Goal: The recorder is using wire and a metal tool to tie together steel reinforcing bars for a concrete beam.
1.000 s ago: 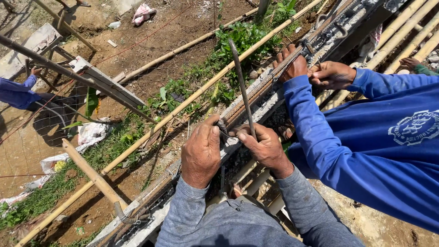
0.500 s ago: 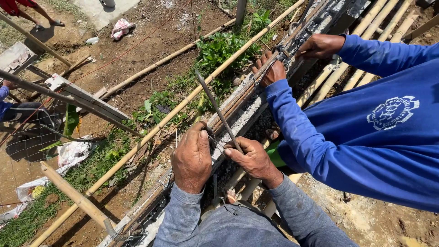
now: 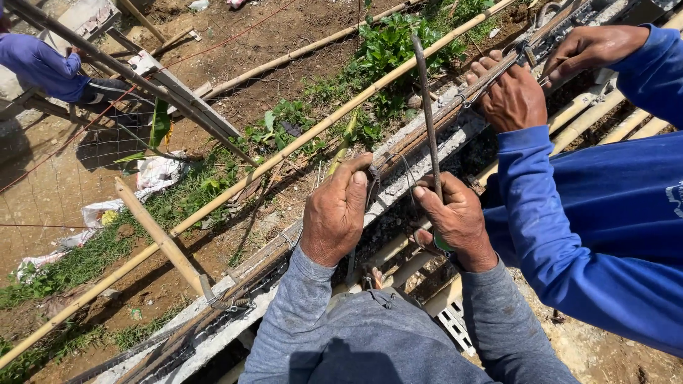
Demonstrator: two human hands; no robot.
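Here the right hand (image 3: 455, 217) clamps a thin rusty rod (image 3: 425, 107) while the left hand (image 3: 340, 210) grips the rebar bundle (image 3: 427, 135)

Metal rod (image 3: 427, 114): thin, dark, rusty; nearly upright, tilted slightly left at top; lower end gripped in right hand (image 3: 455, 222).
Tie wire (image 3: 398, 171): thin, grey, looped between both hands over rebar.
Rebar bundle (image 3: 441, 124): long rusty bars, running diagonally along concrete edge; left hand (image 3: 336, 213) clasped on it.
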